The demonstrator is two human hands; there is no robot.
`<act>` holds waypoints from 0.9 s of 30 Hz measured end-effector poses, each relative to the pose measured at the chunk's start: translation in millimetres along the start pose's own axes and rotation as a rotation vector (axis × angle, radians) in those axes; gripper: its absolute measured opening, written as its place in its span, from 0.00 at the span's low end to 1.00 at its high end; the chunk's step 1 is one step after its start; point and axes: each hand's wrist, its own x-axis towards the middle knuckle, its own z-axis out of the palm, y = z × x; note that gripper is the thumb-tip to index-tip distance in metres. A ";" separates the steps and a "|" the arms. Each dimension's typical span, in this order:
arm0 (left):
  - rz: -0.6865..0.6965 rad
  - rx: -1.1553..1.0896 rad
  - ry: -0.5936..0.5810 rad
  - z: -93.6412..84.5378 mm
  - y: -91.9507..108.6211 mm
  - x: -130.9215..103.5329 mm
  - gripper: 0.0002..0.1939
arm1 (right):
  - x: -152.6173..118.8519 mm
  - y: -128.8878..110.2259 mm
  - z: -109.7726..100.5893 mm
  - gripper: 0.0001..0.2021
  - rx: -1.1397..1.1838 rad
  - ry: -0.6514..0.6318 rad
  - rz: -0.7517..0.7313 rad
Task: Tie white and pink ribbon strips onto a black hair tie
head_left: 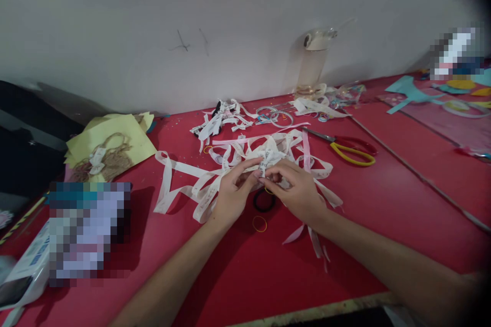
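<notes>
My left hand [236, 188] and my right hand [298, 190] meet at the middle of the red table [245, 276], their fingers pinched on a white printed ribbon [267, 159] folded into a small bunch. Loops of pale ribbon [174, 195] spread to the left of and behind the hands. A pink ribbon strip [306, 149] lies among them. Just below the fingertips rest a black hair tie [264, 209] and a yellow rubber band [260, 231]. Part of the bunch is hidden by the fingers.
Scissors [351, 154] with red and yellow handles lie to the right. Finished-looking ribbon pieces [220, 118] and a clear bottle [311, 64] stand near the wall. Yellow papers [132, 138] are at the left, blue cutouts [408, 93] at the far right.
</notes>
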 end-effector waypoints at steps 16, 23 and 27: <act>0.030 -0.039 0.003 -3.5 -3.6 3.8 0.06 | 2.6 -1.0 -2.3 0.06 0.197 0.008 0.132; -0.015 -0.061 -0.034 -5.9 -0.8 3.1 0.08 | 0.4 -1.3 0.1 0.07 0.441 -0.113 0.276; -0.060 -0.148 -0.074 -6.8 -0.1 3.9 0.08 | 0.3 -1.8 -1.2 0.08 0.506 -0.139 0.324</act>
